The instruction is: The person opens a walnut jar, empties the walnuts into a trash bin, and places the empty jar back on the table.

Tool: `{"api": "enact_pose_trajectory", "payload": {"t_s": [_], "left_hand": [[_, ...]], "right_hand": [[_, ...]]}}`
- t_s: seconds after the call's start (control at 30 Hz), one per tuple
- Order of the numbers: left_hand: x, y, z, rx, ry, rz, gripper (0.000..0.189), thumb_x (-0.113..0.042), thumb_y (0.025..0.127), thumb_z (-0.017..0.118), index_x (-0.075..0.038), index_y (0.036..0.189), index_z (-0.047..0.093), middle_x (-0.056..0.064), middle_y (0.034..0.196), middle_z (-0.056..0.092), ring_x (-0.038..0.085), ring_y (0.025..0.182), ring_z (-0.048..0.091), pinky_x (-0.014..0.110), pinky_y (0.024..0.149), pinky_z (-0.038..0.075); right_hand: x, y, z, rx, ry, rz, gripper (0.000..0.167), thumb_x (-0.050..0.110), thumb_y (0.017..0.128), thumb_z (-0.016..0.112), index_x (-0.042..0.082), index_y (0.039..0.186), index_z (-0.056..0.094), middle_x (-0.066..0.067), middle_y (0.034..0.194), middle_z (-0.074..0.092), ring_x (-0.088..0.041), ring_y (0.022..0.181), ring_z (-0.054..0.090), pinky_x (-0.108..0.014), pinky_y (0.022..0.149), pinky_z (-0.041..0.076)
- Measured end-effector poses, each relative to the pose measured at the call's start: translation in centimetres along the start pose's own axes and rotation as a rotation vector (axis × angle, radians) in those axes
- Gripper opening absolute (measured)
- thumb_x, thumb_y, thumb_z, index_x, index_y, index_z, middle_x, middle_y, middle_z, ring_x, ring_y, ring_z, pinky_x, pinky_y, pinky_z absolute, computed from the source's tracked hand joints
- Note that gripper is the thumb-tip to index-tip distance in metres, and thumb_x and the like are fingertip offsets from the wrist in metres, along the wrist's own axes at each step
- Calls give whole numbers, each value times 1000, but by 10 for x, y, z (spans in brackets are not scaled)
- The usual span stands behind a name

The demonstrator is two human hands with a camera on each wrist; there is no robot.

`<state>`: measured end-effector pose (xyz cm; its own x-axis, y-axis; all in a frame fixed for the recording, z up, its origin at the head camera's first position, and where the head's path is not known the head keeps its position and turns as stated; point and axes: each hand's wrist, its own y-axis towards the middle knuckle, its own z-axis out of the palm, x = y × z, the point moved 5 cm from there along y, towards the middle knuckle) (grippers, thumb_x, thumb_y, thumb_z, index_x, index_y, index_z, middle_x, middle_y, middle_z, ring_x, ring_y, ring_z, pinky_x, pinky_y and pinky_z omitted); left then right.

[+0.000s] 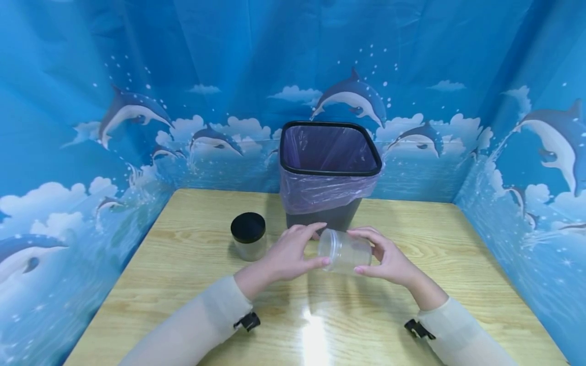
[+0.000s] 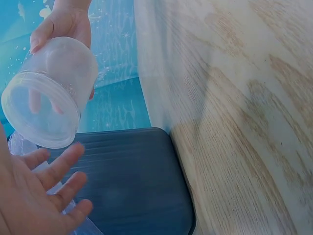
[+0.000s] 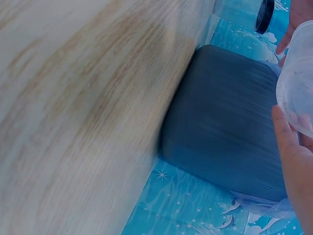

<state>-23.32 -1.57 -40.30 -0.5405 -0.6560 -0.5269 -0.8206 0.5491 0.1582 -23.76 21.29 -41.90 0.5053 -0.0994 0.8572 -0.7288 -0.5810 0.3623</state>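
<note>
A clear plastic jar (image 1: 350, 252) lies on its side in the air over the table, its lidless mouth facing left. My right hand (image 1: 389, 258) grips it near the base, thumb on the near side and fingers on the far side. At the mouth end my left hand (image 1: 293, 254) reaches in with thumb and fingers apart. The left wrist view shows the left fingers (image 2: 63, 169) spread just beside the rim, holding nothing. A second clear jar (image 1: 252, 249), with a black lid (image 1: 248, 227), stands upright on the table left of the left hand.
A dark trash bin (image 1: 316, 219) with a black rim (image 1: 330, 173) and a purple bag (image 1: 316, 195) folded over it stands behind the hands. The wooden table (image 1: 174, 264) meets a blue dolphin-print curtain (image 1: 256, 61) at the back and both sides.
</note>
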Motion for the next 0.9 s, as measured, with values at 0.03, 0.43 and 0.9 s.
{"api": "enact_pose_trajectory", "payload": {"t_s": [0.03,0.43,0.9], "left_hand": [[0,0,1,5,0,-21,82,-66,91,58,-21,155,36,-2,123,66,21,123,51,48,110,36],[4,3,10,-2,14,-149,75,-72,92,48,-17,143,53,-14,84,59,9,82,57,32,75,50],[3,2,6,36,-80,9,90,-68,81,70,-34,157,33,-7,124,61,19,126,45,49,103,41]], "right_hand": [[-1,0,0,-1,0,1,74,-10,75,80,0,142,50,-9,139,48,-17,123,51,-34,92,54],[-1,1,3,6,4,13,74,-8,75,81,1,142,50,-12,140,47,-18,123,50,-36,90,56],[-2,-1,1,5,-9,16,74,-8,76,81,2,142,50,-12,142,46,-18,125,49,-35,93,54]]}}
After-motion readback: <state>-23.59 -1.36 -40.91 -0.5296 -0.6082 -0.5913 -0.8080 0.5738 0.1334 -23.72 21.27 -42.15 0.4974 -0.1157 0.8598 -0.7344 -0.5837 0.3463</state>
